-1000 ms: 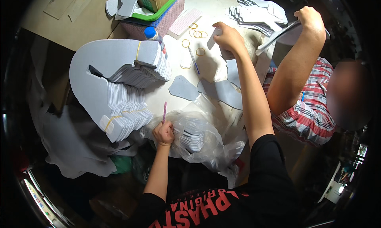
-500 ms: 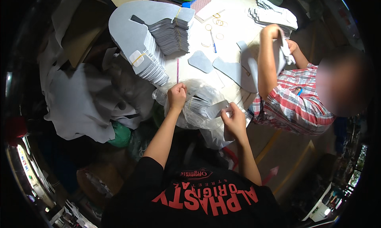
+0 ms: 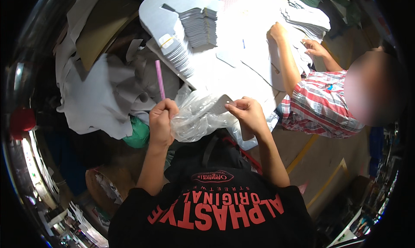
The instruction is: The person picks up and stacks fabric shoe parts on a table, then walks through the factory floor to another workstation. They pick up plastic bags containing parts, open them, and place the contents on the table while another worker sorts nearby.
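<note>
Plastic bag [image 3: 194, 120] between the hands [image 3: 161, 123], sheet stack [image 3: 190, 23] behind, on the table's [image 3: 244, 30] left.

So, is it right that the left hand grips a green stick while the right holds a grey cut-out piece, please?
The colour is wrong: in the head view, the stick in the left hand is pink. The rest stands.

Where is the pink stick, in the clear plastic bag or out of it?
Out, where visible: the pink stick juts from the left hand, apart from the plastic bag; its lower end is hidden.
</note>
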Demonstrator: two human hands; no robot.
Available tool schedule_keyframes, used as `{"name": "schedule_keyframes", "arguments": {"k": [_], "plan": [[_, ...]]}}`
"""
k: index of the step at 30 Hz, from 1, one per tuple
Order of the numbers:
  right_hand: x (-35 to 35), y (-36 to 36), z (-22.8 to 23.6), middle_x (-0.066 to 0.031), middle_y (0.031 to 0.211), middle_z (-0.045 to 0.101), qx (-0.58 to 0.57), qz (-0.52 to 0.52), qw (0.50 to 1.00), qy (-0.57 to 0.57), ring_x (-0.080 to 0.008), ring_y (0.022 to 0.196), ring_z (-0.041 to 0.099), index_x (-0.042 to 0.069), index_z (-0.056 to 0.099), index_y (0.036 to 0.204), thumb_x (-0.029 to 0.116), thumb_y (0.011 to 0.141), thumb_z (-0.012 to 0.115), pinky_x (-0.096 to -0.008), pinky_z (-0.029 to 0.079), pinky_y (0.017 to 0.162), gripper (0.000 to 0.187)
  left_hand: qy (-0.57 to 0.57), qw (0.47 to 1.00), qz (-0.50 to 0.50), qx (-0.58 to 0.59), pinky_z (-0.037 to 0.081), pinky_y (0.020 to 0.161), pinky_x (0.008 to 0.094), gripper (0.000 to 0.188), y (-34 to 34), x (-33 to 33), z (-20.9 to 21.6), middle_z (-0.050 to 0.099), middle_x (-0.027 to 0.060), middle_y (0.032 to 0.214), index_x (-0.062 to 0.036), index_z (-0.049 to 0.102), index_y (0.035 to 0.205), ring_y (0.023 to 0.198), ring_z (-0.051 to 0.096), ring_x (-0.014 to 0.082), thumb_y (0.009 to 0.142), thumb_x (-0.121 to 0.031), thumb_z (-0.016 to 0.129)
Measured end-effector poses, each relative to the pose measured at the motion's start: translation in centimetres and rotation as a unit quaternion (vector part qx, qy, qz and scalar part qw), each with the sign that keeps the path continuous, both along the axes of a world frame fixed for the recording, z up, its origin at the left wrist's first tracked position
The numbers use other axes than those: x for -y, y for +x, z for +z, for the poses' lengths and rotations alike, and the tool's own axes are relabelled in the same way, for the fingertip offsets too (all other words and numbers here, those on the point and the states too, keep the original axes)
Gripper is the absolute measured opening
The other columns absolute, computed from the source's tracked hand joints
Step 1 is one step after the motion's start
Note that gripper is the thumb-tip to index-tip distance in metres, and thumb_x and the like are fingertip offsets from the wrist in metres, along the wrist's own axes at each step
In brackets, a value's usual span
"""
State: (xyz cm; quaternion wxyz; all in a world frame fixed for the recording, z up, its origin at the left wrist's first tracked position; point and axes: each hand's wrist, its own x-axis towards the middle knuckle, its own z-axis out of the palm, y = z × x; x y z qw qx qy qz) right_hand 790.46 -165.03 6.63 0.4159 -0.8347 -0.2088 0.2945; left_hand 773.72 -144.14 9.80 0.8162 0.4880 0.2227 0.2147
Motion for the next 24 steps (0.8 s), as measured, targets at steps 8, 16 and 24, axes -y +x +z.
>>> {"name": "schedule_keyframes", "arguments": {"k": [8, 16, 24], "plan": [[-6.8, -4.0, 0.2, -0.0178, 0.094, 0.072, 0.103, 0.238, 0.949, -0.178, -0.0369, 0.088, 0.069, 0.012, 0.076, 0.099, 0.045, 0.086, 0.069, -0.0459, 0.054, 0.077, 0.036, 0.005, 0.996, 0.068, -0.053, 0.029, 0.059, 0.023, 0.021, -4.7, -1.1, -0.3, 0.044, -0.0003, 0.067, -0.0068, 0.043, 0.066, 0.064, 0.036, 0.0075, 0.077, 0.009, 0.035], [-6.5, -4.5, -4.5, -0.0168, 0.092, 0.071, 0.176, 0.171, 0.958, -0.15, -0.0364, 0.087, 0.068, 0.011, 0.074, 0.101, 0.031, 0.086, 0.067, -0.0469, 0.054, 0.076, 0.026, 0.016, 0.986, 0.12, -0.117, 0.029, 0.057, 0.0233, 0.023, -8.9, -2.7, -3.2, 0.044, 0.0003, 0.067, -0.0074, 0.041, 0.066, 0.062, 0.036, 0.0086, 0.078, 0.011, 0.035], [-6.8, -10.1, -6.4, -0.0106, 0.087, 0.069, 0.229, 0.256, 0.936, -0.081, -0.0344, 0.076, 0.068, 0.01, 0.072, 0.089, 0.026, 0.084, 0.066, -0.0447, 0.055, 0.064, 0.019, -0.03, 0.988, 0.102, -0.113, 0.03, 0.062, 0.023, 0.021, -13.5, -1.4, -4.0, 0.045, 0.0002, 0.068, -0.0049, 0.044, 0.066, 0.066, 0.037, 0.0084, 0.076, 0.011, 0.034]]}}
